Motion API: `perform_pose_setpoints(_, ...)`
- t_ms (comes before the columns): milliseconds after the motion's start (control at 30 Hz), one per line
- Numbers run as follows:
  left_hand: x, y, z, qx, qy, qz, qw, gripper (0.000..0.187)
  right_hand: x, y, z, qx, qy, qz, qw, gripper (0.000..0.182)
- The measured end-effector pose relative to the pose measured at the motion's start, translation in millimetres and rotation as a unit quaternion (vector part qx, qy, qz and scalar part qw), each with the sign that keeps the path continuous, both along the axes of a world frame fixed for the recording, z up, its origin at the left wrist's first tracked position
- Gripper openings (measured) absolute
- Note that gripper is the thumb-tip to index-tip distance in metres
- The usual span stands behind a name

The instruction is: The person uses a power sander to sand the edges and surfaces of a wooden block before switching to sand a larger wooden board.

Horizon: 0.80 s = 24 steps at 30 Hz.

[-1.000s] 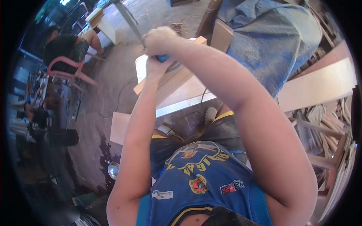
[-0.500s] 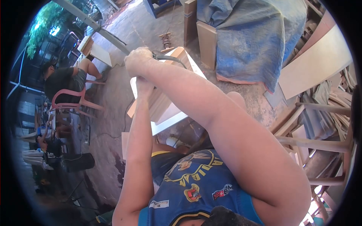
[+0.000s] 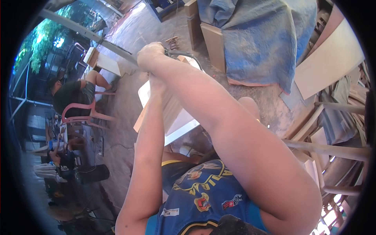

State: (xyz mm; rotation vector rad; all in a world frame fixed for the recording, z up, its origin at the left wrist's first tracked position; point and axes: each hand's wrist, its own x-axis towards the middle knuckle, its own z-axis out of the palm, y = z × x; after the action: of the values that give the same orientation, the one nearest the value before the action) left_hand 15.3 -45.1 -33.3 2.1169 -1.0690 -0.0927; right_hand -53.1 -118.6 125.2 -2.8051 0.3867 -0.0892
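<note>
My right hand (image 3: pixel 150 55) is closed at the far end of my reach, its fingers curled round something I cannot make out. A dark cord or hose (image 3: pixel 184 53) runs out beside it to the right. My left hand (image 3: pixel 157 81) lies just under the right wrist, and its fingers are hidden. Below both hands is a wooden board (image 3: pixel 171 119), lying on a white panel (image 3: pixel 182 131). My right forearm covers much of the board.
At the left a person (image 3: pixel 72 96) sits on a pink chair (image 3: pixel 78 107). A blue tarp (image 3: pixel 258 47) covers a pile ahead on the right, with boards (image 3: pixel 213 45) leaning beside it. Wooden frame bars (image 3: pixel 325 149) and a large curved sheet (image 3: pixel 329 62) stand close on my right.
Both hands have moved farther away from me, toward the board's far end. The cord now arcs higher beside the right hand. The view has shifted slightly.
</note>
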Motion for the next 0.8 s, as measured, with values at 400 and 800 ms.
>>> perform_pose_setpoints(400,-15.8,-47.1,20.9,-0.013,0.159,-0.085,0.984,0.067,27.2,-22.1,-13.0,-0.013,0.012,-0.026,1.000,0.045)
perform_pose_setpoints(800,-35.5,-40.6,41.9,-0.170,0.295,-0.007,0.940,0.071,17.3,-47.4,-14.2,-0.028,-0.028,-0.042,0.998,0.038)
